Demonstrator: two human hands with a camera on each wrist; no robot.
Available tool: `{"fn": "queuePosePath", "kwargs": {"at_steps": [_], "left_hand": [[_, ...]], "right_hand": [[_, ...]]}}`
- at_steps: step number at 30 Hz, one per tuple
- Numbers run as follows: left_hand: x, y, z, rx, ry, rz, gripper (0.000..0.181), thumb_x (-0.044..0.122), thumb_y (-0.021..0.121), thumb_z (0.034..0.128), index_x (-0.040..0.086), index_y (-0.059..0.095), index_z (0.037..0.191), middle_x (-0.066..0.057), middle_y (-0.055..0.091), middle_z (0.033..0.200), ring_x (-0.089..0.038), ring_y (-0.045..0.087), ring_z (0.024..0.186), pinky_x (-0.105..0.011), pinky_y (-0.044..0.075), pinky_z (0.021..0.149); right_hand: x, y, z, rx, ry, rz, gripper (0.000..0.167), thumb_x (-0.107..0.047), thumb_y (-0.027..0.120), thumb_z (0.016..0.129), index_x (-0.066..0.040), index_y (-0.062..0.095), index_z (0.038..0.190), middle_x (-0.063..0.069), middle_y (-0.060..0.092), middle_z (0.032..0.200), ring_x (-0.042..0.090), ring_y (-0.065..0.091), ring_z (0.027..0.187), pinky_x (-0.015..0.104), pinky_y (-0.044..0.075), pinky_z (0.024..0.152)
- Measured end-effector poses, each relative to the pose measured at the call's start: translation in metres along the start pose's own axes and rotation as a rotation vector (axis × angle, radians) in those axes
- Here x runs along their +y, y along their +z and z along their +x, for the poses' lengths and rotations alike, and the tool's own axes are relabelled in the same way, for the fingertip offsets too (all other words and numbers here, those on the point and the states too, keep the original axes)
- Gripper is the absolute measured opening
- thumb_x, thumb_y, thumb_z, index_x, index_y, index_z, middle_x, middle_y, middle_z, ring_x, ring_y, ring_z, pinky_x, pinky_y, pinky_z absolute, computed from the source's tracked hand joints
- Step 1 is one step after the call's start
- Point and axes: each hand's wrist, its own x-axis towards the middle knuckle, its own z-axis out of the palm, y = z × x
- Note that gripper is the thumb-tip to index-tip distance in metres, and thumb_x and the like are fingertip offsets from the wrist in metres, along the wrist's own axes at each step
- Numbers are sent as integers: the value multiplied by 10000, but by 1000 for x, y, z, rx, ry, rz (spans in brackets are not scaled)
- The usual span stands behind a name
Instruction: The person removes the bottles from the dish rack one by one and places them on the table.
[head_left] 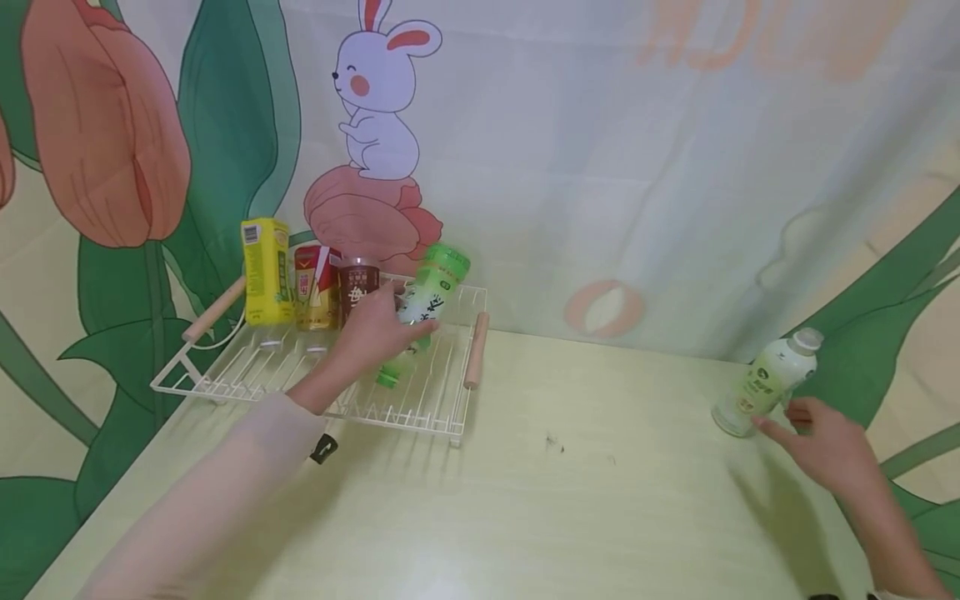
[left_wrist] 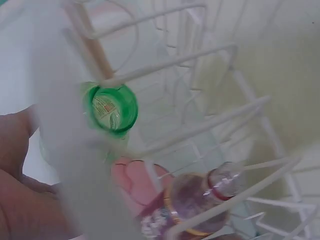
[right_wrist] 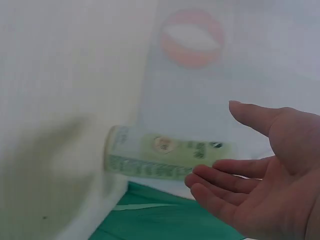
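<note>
Over the right part of a white wire rack [head_left: 420, 427], my left hand [head_left: 371, 333] grips a green-and-white bottle [head_left: 427, 304]. The bottle is tilted, its wide green end up and its narrow green end down among the wires. In the left wrist view the green cap [left_wrist: 115, 109] shows beside my left hand [left_wrist: 30, 185], partly behind a blurred rack bar. At the far right my right hand [head_left: 832, 446] is beside an upright, slightly leaning white-and-green bottle [head_left: 761, 387]. The right wrist view shows the right hand [right_wrist: 265, 175] with fingers extended near that bottle [right_wrist: 160, 152]; contact is unclear.
A yellow carton [head_left: 267, 275], a red-and-gold carton [head_left: 317, 287] and a dark brown bottle [head_left: 357, 287] stand in the rack's left part. Wooden handles [head_left: 477, 350] flank it. A black clip [head_left: 324, 448] lies in front. A printed curtain [head_left: 525, 167] hangs behind the table.
</note>
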Motion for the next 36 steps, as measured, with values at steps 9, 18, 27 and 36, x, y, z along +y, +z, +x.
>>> {"fn": "queuePosePath", "kwargs": {"at_steps": [9,18,27,36], "left_hand": [[28,-8,-13,53,163,16,675,380,853,912,44,583,1432,-103,612,1263,-278,601,1048,-424,586,835],[56,0,-20,-41,296,89,636,295,860,915,47,600,1440,-95,602,1267,-265,567,1075,-409,549,897],[71,16,-21,-32,444,244,614,226,895,876,85,640,1416,-62,644,1337,-286,538,1179,-424,513,957],[82,31,-23,-88,479,370,617,285,911,864,132,649,1401,-18,625,1370,-266,517,1206,-454,506,948]], "right_hand": [[-67,-14,-12,96,-161,46,665,-452,630,1063,95,525,1425,357,582,1385,577,601,1186,668,514,891],[-131,-11,-1,179,-390,105,676,-357,758,1001,38,516,1493,285,599,1422,532,581,1248,672,486,968],[-186,5,9,212,-464,87,759,-373,817,947,12,500,1518,241,551,1500,454,505,1382,672,445,1058],[-232,32,18,262,-571,78,833,-319,907,859,-40,502,1531,184,513,1525,403,485,1406,640,485,1042]]}}
